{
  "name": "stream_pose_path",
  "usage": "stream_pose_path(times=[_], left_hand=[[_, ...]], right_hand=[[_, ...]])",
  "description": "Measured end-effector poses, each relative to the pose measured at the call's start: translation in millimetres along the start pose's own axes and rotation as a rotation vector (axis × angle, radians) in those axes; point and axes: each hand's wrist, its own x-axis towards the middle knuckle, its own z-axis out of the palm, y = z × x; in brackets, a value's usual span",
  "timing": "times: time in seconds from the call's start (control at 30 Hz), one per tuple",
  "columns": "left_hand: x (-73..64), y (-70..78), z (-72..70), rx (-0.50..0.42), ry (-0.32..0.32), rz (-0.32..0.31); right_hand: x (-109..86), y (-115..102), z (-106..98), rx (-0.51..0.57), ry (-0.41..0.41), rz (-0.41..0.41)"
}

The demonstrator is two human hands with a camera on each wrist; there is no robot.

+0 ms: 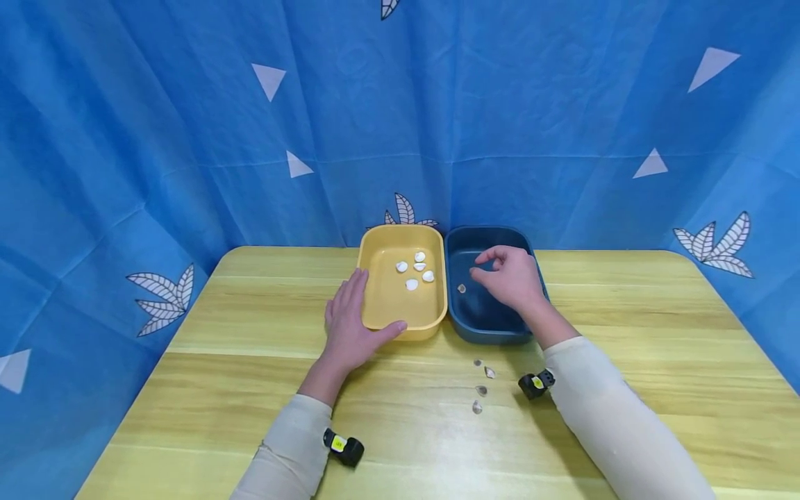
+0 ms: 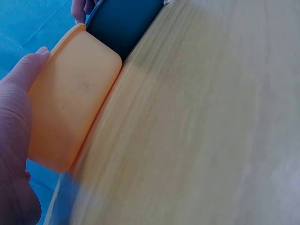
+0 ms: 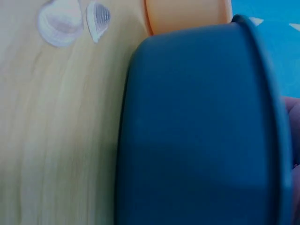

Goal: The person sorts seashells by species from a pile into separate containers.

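Our left hand (image 1: 350,330) rests spread against the yellow tub (image 1: 394,309); our right hand (image 1: 511,276), loosely bent and seemingly holding nothing, hovers over the blue tub (image 1: 481,309). Shells (image 1: 490,373) lie in both and on the table (image 1: 600,305), probably light, stiff, brittle, best pinched edgewise. From the right wrist, one ribbed shell (image 3: 98,21) lies lengthwise up-and-down, narrow end downward.

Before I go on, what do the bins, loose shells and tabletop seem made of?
Yellow bin: probably plastic, smooth satin; seamless rounded corners suggest moulding.
Dark blue bin: likely plastic too, semi-matte, with a moulded-looking lip.
Loose shells: seemingly natural shell; one shows fine ribs.
Tabletop: wood-look, slightly glossy; grain and soft glare show, but solid wood or laminate I can't tell.
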Motion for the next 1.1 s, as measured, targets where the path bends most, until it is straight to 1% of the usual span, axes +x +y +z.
stream_pose_path(times=[0.27, 0.5, 0.67, 0.87, 1.1], left_hand=[[-0.2, -2.4, -0.4, 0.005, 0.007, 0.003], [-0.5, -3.2, 0.7, -0.009, 0.024, 0.027], [0.1, -2.9, 1.0, -0.003, 0.020, 0.029], [0.9, -1.0, 1.3, 0.001, 0.016, 0.023], [1.3, -1.7, 3.1, 0.008, 0.031, 0.030]], right_hand=[[-24.0, -7, -11, 0.043, -0.033, -0.094], [-54.2, -9, -21, 0.032, -0.058, -0.152], [-76.9, -4, -31, 0.024, -0.053, -0.174], [-99.9, 6, -37, 0.017, -0.039, -0.202], [-121.0, 14, -39, 0.015, -0.040, -0.211]])
